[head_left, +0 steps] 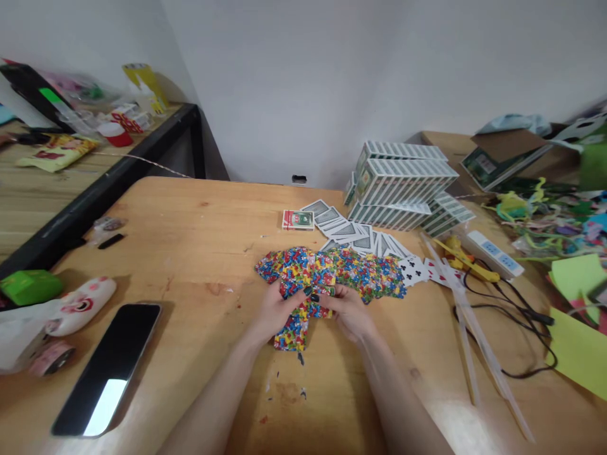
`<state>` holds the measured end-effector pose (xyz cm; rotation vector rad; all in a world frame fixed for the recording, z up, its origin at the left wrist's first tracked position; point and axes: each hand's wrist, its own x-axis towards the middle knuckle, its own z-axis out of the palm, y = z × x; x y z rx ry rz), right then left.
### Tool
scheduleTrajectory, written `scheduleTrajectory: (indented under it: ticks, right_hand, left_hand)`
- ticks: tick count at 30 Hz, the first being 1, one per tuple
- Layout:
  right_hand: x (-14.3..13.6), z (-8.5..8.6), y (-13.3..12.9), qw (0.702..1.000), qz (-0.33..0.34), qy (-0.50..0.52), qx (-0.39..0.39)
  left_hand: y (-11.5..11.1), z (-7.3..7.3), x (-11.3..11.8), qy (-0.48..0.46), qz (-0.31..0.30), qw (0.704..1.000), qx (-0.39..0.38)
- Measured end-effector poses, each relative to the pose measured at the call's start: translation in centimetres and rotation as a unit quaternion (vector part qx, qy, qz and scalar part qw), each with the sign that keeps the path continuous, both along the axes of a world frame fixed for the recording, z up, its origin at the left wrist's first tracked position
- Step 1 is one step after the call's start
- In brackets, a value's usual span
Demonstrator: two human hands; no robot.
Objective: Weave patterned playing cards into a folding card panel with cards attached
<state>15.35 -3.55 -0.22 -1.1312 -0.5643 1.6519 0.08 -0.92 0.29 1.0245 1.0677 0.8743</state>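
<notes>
My left hand [275, 311] is closed on playing cards with busy red, blue and yellow patterns [298, 273], its thumb lying across them. From the other side my right hand [351, 311] grips cards of the same pattern, and the two thumbs nearly meet. More of these patterned cards [367, 268] spread out to the right beyond my right hand; a few [290, 335] show below the thumbs. Which cards are held and which lie on the table is hard to tell. Grey-backed cards [348, 230] fan out behind, and a red and green card box [298, 220] lies beside them.
Striped card boxes [403, 183] are stacked at the back right. Clear plastic strips [478, 335], a power strip [493, 253] and black cable [505, 297] lie to the right. A phone [109, 370], a white squeeze toy [83, 306] and a green object [31, 287] occupy the left.
</notes>
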Motion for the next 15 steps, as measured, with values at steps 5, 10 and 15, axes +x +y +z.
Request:
scheduleTrajectory:
  ticks: [5,10,15]
  right_hand:
    - [0.00,-0.15,0.02,1.000,-0.004,-0.007,0.000]
    - [-0.05,-0.43,0.01,0.999,-0.023,-0.022,0.004]
    - [-0.03,-0.51,0.00,1.000,-0.024,-0.016,-0.006]
  left_hand:
    - [0.00,-0.15,0.02,-0.001,0.001,1.000,0.005]
    - [-0.07,-0.24,0.01,-0.008,0.006,1.000,0.002]
    - [-0.13,-0.10,0.06,-0.010,0.004,1.000,-0.001]
